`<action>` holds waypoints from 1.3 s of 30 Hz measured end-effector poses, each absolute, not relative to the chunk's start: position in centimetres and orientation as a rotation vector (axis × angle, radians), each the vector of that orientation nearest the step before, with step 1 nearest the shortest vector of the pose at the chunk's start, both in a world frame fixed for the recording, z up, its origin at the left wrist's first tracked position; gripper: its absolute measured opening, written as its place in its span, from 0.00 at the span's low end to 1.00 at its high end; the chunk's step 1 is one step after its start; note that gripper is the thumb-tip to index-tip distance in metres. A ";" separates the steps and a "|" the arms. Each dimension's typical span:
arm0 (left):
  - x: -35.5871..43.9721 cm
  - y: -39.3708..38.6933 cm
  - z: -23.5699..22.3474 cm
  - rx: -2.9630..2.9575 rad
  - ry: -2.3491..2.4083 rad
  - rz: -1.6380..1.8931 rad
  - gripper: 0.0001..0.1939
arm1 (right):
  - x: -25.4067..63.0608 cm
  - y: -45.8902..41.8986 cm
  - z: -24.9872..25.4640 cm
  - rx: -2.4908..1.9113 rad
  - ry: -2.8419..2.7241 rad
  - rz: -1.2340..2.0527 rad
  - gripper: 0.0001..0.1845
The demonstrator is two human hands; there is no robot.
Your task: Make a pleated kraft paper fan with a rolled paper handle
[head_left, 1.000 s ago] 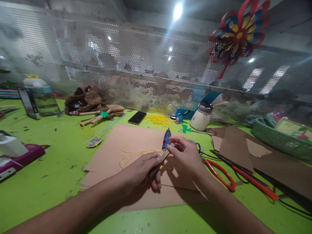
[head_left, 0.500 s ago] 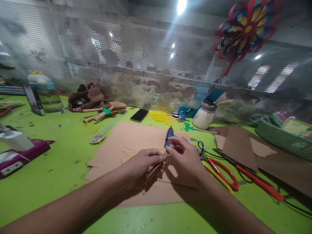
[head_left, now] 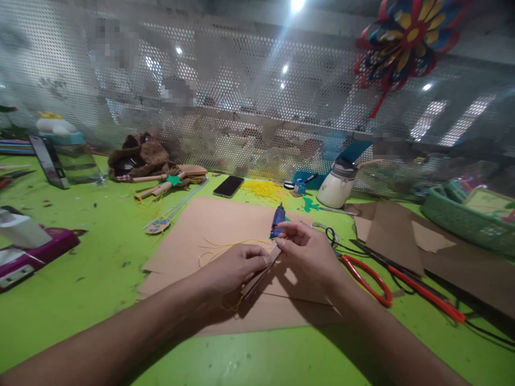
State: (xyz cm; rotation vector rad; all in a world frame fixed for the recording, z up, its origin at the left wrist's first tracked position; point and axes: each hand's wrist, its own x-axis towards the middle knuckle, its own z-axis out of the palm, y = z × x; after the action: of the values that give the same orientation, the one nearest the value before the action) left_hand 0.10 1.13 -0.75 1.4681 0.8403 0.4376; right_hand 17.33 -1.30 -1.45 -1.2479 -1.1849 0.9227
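Observation:
Between my two hands is a narrow folded strip of brown cardboard [head_left: 254, 282], tilted up toward the right. My left hand [head_left: 237, 265] is closed around its middle, thumb pressed on top. At the strip's upper end my right hand [head_left: 311, 254] is closed, thumb and fingertips gripping the edge. Thin yellow string [head_left: 209, 260] runs out behind my left hand and also hangs by the strip's lower end. Just beyond my right fingertips lies a blue glue gun [head_left: 277, 220], partly covered. Brown paper sheets [head_left: 193, 225] lie under both hands.
Red-handled scissors [head_left: 368, 279] and a black-and-red tool [head_left: 426, 295] lie at right, near cardboard pieces [head_left: 396, 241] and a green basket [head_left: 454, 217]. A phone [head_left: 229, 186], yellow shreds [head_left: 263, 190] and a white jar [head_left: 337, 186] stand behind. A purple power strip [head_left: 40, 249] is left.
The view has shifted slightly. My right hand has moved a little along the strip's upper end, and more of that end shows. My left hand keeps its hold.

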 end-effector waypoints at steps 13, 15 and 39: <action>0.1 0.9 -0.7 1.222 0.785 0.439 0.05 | 17.5 -1.3 -1.7 -1.278 -1.239 0.876 0.15; 0.1 0.8 -0.6 1.113 0.742 0.401 0.07 | 17.5 -1.4 -1.5 -1.284 -1.245 0.852 0.15; -1.2 3.3 -0.2 0.826 0.671 0.831 0.05 | 23.7 -1.8 2.6 -1.550 -1.355 0.215 0.19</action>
State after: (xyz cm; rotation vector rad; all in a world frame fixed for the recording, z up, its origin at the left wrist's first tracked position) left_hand -1.16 3.26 -0.24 0.8257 0.6712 0.8311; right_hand 23.67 -1.81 2.64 -1.5499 -1.3552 0.2153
